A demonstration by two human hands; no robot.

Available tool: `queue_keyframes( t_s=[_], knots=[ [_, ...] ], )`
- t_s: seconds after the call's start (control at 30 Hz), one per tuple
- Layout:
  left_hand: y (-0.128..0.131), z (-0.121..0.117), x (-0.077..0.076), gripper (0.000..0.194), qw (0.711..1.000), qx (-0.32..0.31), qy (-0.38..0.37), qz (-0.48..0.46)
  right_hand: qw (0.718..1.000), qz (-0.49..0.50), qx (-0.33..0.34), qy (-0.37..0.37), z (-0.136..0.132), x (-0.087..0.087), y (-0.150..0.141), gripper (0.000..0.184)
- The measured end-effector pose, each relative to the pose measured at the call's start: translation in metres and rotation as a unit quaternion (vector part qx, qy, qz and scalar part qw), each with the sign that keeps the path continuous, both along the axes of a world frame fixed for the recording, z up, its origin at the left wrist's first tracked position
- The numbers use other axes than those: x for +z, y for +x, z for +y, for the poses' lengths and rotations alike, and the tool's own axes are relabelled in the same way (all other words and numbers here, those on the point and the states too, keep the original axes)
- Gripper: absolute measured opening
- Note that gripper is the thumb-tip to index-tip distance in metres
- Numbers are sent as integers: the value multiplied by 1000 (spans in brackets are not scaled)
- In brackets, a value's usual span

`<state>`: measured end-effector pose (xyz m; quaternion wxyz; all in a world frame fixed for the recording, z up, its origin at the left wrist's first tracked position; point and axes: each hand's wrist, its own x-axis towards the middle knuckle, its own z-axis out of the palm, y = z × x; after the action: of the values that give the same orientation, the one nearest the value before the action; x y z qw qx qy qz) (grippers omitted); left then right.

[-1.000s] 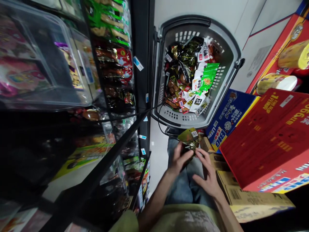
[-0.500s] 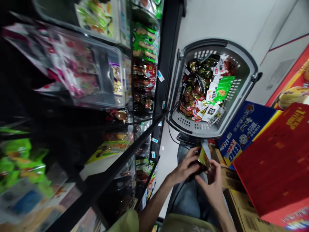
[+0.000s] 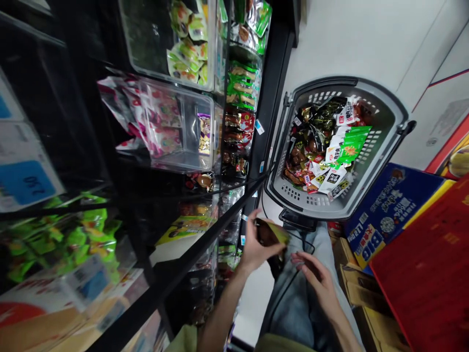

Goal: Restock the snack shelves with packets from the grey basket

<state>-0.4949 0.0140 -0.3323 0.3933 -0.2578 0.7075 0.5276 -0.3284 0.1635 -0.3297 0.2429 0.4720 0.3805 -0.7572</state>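
Note:
My left hand [image 3: 253, 248] is closed on a shiny dark-brown and gold snack packet [image 3: 270, 235], thumb on the near side and fingers at the shelf side. The packet is tilted and partly blurred, and its print cannot be read. To its right, above my jeans, my right hand [image 3: 319, 275] has loosely bent fingers, apart from the packet, with nothing seen in them. Beyond both hands stands a grey shopping basket [image 3: 381, 168] holding many snack packets, among them green-and-white packets [image 3: 350, 145] and a white packet [image 3: 332, 180].
Black shelving [image 3: 280, 73] with clear bins [image 3: 190, 142] of packaged snacks fills the left. A dark bar [image 3: 183, 264] slants across it. On the right are a blue box [image 3: 392, 205], a red box [image 3: 428, 264] and brown cartons [image 3: 370, 322]. Pale floor [image 3: 351, 44] lies beyond the basket.
The packet, earlier between both hands, has moved left toward the shelf in my left hand. My right hand has come away from it. The view has shifted, moving the basket slightly right and down.

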Motion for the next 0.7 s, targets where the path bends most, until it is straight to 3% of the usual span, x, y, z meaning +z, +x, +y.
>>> queue_keyframes(
  t_s=[0.03,0.1,0.2,0.27,0.37,0.53,0.7],
  knots=[
    [-10,-7,-6,102,996,28,-73,51,1000,-8,-17,-15,-4,-4,1,39],
    [-33,-21,-27,84,959,77,-223,156,998,-36,-42,-33,-10,-15,7,40],
    [-66,-36,-70,93,907,52,-310,279,993,-89,-61,-39,-13,-28,19,45],
    [-84,-41,-100,97,880,20,-367,302,989,-111,-86,-36,-11,-32,24,47],
    [-106,-43,-141,90,853,-40,-439,278,984,-111,-130,-37,-8,-33,26,47],
    [-134,-60,-188,74,852,-160,-472,161,986,-87,-143,-21,-8,-38,27,42],
    [-164,-95,-231,69,856,-129,-495,73,996,-20,-79,34,-8,-48,32,34]
  ],
)
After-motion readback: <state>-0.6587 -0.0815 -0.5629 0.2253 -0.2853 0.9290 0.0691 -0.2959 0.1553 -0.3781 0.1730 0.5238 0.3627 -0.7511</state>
